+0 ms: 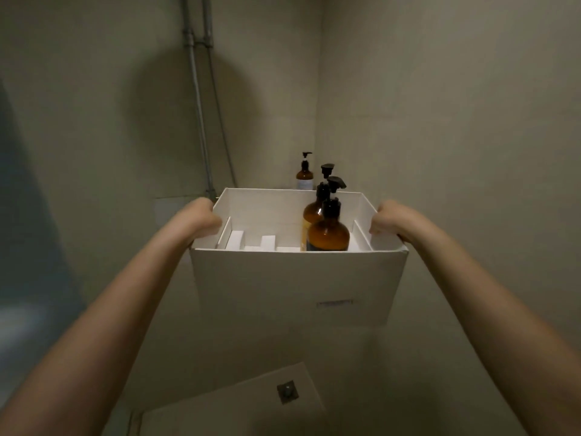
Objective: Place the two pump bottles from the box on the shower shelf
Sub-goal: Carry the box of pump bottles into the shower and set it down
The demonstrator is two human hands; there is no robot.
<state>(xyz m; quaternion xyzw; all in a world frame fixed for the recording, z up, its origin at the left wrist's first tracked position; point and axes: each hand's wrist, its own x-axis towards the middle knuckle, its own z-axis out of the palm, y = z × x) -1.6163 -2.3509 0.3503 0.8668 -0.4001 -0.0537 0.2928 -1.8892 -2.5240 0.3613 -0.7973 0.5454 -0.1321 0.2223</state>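
I hold a white cardboard box (283,284) up in front of me inside a shower stall. My left hand (206,217) grips its left wall and my right hand (385,220) grips its right wall. Two amber pump bottles with black pumps stand upright in the box's right side: the nearer bottle (328,232) and, behind it, the farther bottle (312,210). White cardboard dividers fill the rest of the box. The shower shelf is hidden behind the box, in the corner.
A third amber pump bottle (304,173) stands in the far corner behind the box. Grey pipes (201,121) run down the back wall to the left. A floor drain (286,391) lies below. Beige walls close in at the back and right.
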